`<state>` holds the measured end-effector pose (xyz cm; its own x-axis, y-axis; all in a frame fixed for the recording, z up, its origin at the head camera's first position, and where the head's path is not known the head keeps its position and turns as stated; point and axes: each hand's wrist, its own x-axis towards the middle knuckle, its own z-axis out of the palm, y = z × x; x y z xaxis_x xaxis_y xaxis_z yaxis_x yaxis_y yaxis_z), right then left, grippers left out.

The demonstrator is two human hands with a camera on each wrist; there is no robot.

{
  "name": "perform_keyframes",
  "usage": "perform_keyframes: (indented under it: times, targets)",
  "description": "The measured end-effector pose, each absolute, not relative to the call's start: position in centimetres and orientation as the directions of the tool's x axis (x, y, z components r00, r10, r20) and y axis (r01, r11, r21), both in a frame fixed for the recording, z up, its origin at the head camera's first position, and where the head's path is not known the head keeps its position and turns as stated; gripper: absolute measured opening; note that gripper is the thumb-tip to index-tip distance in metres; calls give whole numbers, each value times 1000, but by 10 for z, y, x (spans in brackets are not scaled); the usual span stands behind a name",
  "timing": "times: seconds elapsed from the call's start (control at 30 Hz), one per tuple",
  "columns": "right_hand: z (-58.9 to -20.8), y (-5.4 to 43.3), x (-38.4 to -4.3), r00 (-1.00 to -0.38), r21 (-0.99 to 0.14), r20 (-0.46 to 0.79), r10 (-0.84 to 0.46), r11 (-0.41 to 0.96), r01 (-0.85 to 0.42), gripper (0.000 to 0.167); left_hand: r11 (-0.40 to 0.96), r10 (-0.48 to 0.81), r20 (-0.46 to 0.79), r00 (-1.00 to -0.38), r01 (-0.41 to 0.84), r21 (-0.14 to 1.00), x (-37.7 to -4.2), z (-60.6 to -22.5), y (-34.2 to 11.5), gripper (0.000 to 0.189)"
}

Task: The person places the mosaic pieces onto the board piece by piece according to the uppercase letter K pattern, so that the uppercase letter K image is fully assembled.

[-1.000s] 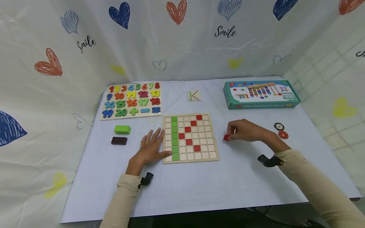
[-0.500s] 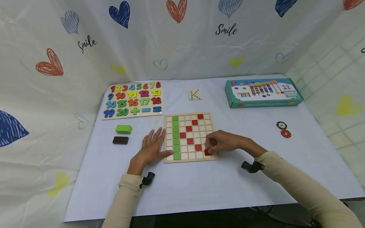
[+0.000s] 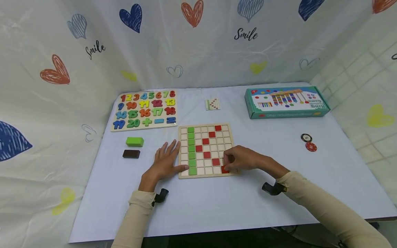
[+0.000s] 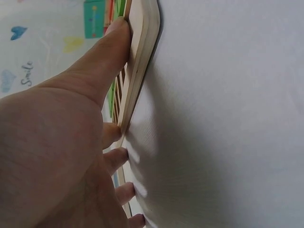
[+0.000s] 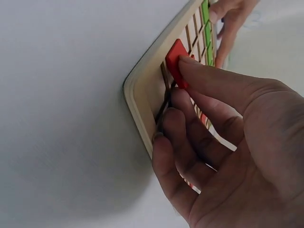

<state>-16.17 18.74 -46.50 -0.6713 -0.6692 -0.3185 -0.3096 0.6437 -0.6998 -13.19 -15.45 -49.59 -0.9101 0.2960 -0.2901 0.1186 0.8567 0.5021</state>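
Observation:
A wooden grid board (image 3: 204,176) lies flat on the table, its cells holding cream tiles, a column of green tiles (image 3: 191,148) and a zigzag of red tiles (image 3: 206,155). My left hand (image 3: 162,167) rests along the board's left side, fingers spread and straight, with the thumb (image 4: 97,64) on the rim. At the front right corner, my right hand (image 3: 243,157) pinches a red square tile (image 5: 175,59) over the front row. The thumb presses on the tile's face, which tilts in its cell in the right wrist view. The other fingers curl over the board's right edge.
A number puzzle board (image 3: 144,109) stands back left, with a green block (image 3: 134,141) and a dark brown block (image 3: 131,154) before it. A small pattern card (image 3: 212,104) lies behind the grid. To the right are a boxed toy (image 3: 286,102) and two round chips (image 3: 311,147).
My right hand has carried the red tile leftward from the table onto the board and lowered it to the front row. The left hand has stayed at the board's edge.

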Motion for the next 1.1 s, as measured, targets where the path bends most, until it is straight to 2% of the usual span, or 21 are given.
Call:
perform_keyframes:
  times: [0.23, 0.5, 0.63, 0.93, 1.1]
  targets:
    - [-473, 184, -157, -686, -693, -302, -662, 647, -319, 14, 867, 290, -302, -908, 116, 484, -131, -500, -158, 112]
    - [-470, 174, -152, -701, -602, -280, -656, 688, -404, 16, 890, 283, -306, -909, 130, 436, -131, -503, -159, 110]
    - [-468, 174, -152, -714, -610, -266, -648, 687, -396, 11, 892, 292, -303, -907, 144, 428, -135, -502, -158, 109]
    - [-458, 194, -164, -840, -602, -40, -541, 684, -412, 6, 905, 279, -321, -905, 136, 403, -137, -505, -154, 109]
    - [-451, 209, -172, -890, -565, 51, -452, 722, -399, 15, 912, 270, -332, -904, 129, 390, -136, -504, -152, 109]
